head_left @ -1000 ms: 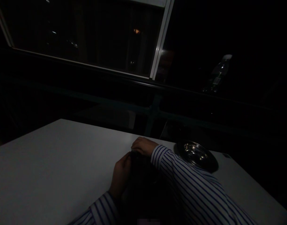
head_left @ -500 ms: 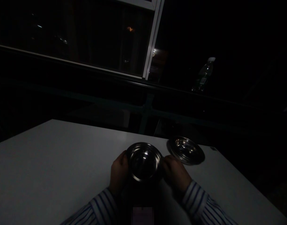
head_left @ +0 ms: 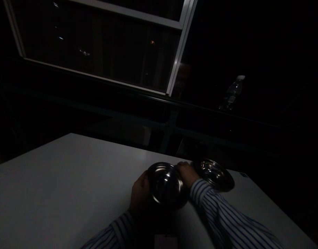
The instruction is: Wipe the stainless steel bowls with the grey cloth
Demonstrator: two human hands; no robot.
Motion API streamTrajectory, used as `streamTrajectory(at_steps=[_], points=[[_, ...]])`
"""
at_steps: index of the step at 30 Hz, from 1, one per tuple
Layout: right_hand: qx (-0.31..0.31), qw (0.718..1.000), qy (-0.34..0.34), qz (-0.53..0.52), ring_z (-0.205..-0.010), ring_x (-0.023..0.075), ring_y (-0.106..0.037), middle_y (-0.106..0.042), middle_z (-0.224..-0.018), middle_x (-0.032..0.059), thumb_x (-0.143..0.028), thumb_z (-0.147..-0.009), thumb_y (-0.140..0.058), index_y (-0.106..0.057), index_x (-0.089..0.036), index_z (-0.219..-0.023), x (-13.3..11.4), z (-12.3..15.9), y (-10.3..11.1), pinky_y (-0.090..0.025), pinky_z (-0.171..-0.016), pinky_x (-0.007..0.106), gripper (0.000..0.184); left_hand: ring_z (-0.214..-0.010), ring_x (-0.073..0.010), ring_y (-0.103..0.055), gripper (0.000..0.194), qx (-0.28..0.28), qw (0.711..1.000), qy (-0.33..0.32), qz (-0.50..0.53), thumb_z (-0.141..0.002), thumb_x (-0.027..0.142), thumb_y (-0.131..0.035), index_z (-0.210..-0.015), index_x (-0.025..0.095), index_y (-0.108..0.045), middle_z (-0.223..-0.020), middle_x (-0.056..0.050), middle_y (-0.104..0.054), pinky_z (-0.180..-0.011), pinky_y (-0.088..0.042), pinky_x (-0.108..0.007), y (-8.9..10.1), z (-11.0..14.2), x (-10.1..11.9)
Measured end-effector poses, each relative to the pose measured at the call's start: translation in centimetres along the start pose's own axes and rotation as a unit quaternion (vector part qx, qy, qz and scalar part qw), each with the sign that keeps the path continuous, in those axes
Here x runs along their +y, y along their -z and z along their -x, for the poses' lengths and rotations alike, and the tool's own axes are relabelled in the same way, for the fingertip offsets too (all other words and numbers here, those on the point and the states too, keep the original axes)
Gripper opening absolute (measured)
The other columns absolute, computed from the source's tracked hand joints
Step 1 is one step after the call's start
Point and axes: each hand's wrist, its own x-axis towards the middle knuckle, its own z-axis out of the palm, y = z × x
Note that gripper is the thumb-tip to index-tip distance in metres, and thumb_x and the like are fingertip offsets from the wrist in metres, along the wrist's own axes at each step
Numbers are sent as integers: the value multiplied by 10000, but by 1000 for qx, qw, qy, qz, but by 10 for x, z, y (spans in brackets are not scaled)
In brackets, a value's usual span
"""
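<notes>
A shiny metal bowl (head_left: 165,188) is held over the near part of the white table (head_left: 78,183). My left hand (head_left: 140,192) grips its left rim, thumb near the edge and the fingers hidden at the side. On the far right of the rim, my right hand (head_left: 186,173) is closed with its fingertips on the edge. A second metal dish (head_left: 214,174), wide-rimmed and shallow, rests on the table just right of my right hand. Both my sleeves are striped. Dim light hides the bowl's underside.
A clear plastic bottle (head_left: 233,93) with a white cap stands on a dark ledge behind the table. A window frame (head_left: 178,58) rises at the back. A small dark label (head_left: 243,175) marks the table's far right corner.
My right hand has moved from the right side of the bowl toward the far side of its rim. My left hand keeps its hold. The whole view has shifted a little.
</notes>
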Motion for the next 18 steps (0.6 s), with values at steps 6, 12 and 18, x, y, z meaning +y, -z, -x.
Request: streamTrajectory(at_steps=[6,12,18], points=[[7,994,102,39,-975,175,-538,-594,-1001,57,-214,-877,-487,-590,-124,-940,-40,-51,-1,-399,-885,392,150,-903,-244,-621,361,36,999,10,-26,-778,320,-405,-975,132,-643,-959,-114,-689,-811,-457,-360,2,-8,-10],[22,980,197,-3,-1017,183,-501,-588,-1024,64,-174,-886,-446,-594,-125,-976,-66,-48,3,-391,-866,345,180,-852,-265,-631,381,46,998,35,-31,-784,377,-420,-934,114,-653,-918,-142,-693,-762,-466,-376,2,-9,-12],[34,971,231,-43,-939,176,-530,-625,-964,96,-103,-851,-450,-627,-106,-917,-74,-47,2,-362,-890,301,189,-782,-247,-636,404,45,998,29,-18,-806,431,-379,-800,136,-655,-817,-118,-703,-724,-470,-359,4,-6,-6]])
